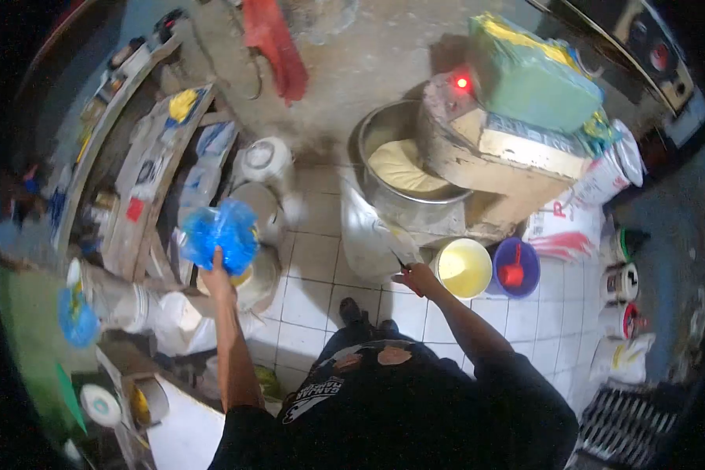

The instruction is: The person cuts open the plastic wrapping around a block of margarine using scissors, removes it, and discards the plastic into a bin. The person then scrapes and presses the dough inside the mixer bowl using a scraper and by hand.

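Observation:
My left hand (218,274) is closed on a crumpled blue plastic bag (225,233), held out in front of the shelves at the left. In my right hand (417,280) is a small dark tool with a thin, pointed end (398,258); its exact kind is hard to make out. That hand is just left of a bucket with yellow contents (464,269). Beyond it, a large metal mixing bowl (374,184) holds a mass of pale dough (406,166) under the mixer (462,149).
A purple bucket (529,274) with a red scoop (511,274) stands beside the yellow one. Wooden shelves (145,188) with packages line the left. White sacks (564,227) lean at the right, and a black crate (630,423) lies at the lower right.

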`<state>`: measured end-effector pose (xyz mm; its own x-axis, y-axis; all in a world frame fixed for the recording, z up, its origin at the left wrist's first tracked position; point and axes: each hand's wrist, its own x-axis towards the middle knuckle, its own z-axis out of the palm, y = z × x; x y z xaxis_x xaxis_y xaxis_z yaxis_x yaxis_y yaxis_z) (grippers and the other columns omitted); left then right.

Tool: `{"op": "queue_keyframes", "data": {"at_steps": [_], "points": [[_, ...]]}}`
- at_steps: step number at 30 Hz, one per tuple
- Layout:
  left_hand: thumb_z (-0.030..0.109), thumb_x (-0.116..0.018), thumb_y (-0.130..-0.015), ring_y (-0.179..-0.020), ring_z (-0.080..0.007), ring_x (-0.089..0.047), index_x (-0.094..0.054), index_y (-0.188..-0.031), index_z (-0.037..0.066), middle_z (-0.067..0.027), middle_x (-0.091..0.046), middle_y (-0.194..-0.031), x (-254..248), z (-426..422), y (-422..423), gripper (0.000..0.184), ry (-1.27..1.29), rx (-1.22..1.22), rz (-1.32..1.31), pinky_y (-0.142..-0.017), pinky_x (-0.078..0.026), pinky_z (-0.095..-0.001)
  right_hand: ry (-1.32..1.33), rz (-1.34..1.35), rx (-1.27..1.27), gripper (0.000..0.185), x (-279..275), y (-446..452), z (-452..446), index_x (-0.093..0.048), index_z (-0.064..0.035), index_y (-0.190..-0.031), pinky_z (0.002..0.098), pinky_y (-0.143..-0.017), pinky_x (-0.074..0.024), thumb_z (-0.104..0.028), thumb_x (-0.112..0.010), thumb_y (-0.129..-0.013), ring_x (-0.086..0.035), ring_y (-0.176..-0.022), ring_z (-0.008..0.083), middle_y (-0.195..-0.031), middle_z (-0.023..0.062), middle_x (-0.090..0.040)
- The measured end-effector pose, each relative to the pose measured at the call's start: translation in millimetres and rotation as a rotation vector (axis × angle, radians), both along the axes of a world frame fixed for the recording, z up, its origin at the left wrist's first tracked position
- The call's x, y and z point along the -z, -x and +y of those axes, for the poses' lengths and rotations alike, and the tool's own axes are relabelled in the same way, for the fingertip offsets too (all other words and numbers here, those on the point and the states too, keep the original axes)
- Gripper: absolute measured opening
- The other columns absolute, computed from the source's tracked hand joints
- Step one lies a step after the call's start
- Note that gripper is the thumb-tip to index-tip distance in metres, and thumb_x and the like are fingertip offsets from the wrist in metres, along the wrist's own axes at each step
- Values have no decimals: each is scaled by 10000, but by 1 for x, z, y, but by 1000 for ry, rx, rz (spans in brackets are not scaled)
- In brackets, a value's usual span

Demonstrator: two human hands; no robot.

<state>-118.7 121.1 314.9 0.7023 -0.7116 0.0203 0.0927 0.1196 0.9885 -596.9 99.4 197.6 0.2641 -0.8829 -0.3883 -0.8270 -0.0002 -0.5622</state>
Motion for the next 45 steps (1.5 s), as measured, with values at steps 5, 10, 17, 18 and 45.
{"op": "queue_keyframes", "data": {"at_steps": [5, 10, 17, 18, 45], "points": [[62, -630, -897, -1073, -245, -553, -467, -1319, -26, -130, -579, -1223, 9, 46, 10, 460, -121, -139, -191, -973, -419, -386, -204, -478, 180, 244, -12, -44, -18, -611, -58, -1090, 339, -678, -511, -215, -572, -908, -660, -754, 302, -919, 130, -684], [-12, -592, -879, -1088, -240, -536, -487, -1280, -48, -150, -568, -1225, -6, 59, -1, 416, -53, -238, -372, -991, -384, -357, 380, -436, 44, 310, -92, -134, -21, -561, -84, -1174, 394, -724, -528, -223, -600, -900, -675, -839, 319, -933, 156, -671], [-20, -594, -830, -1065, -315, -582, -519, -1238, -36, -209, -613, -1121, 4, 78, -75, 415, -161, -460, -605, -969, -407, -394, 594, -401, -286, 285, -73, -271, -83, -510, -51, -1109, 417, -675, -535, -173, -632, -882, -672, -891, 335, -945, 163, -666], [-30, -581, -827, -1039, -312, -595, -530, -1224, -32, -204, -621, -1098, -4, 87, -94, 401, -129, -486, -665, -951, -421, -394, 559, -374, -370, 286, -73, -307, -83, -504, -47, -1098, 419, -669, -535, -172, -636, -878, -674, -883, 335, -930, 165, -664], [72, -638, -877, -1022, -177, -595, -440, -1322, 24, -75, -588, -1177, -132, 18, -325, 490, 496, -510, 191, -867, -507, -322, 413, -928, -1218, 363, -231, -782, -110, -496, 4, -1013, 494, -703, -512, -143, -686, -741, -623, -857, 439, -890, 258, -603]]}}
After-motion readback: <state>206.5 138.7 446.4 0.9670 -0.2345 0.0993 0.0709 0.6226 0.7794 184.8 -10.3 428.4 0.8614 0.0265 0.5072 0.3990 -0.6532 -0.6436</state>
